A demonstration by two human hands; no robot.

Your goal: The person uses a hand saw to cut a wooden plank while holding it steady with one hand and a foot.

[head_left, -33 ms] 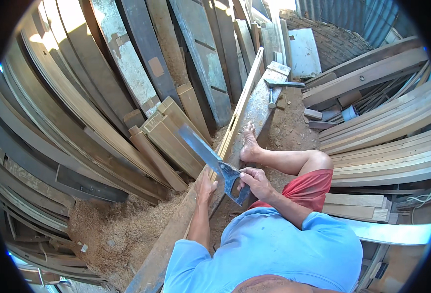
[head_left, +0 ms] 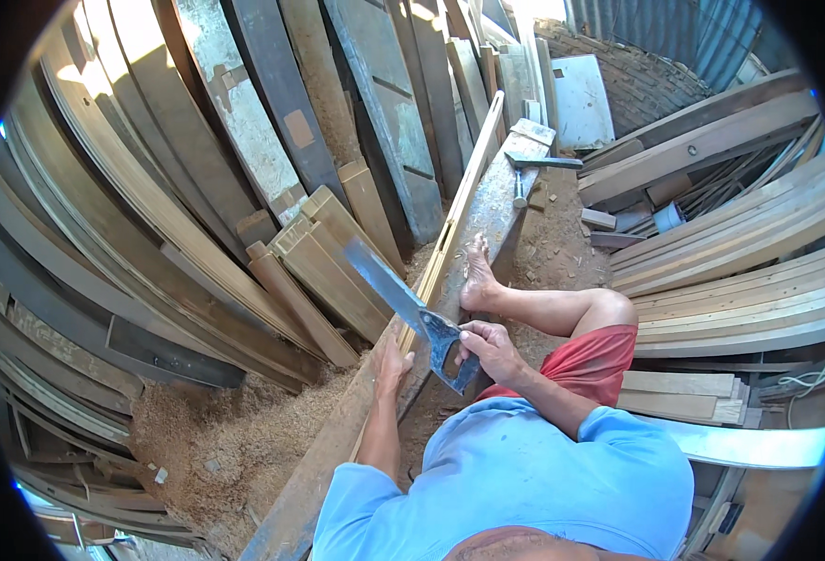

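Observation:
My right hand is closed around the dark, worn handle of a handsaw. Its blade slants up and to the left, across a long, narrow wooden strip. The strip runs lengthwise along a thick wooden beam. Just left of the saw handle, my left hand grips the strip, fingers curled around its side. Where the blade meets the wood, any cut is too small to make out. My bare foot rests on the beam beside the strip, farther ahead.
Boards lean in a dense row at the left and back. Stacked planks lie at the right. A clamp-like metal tool sits at the beam's far end. Sawdust and shavings cover the ground at the left.

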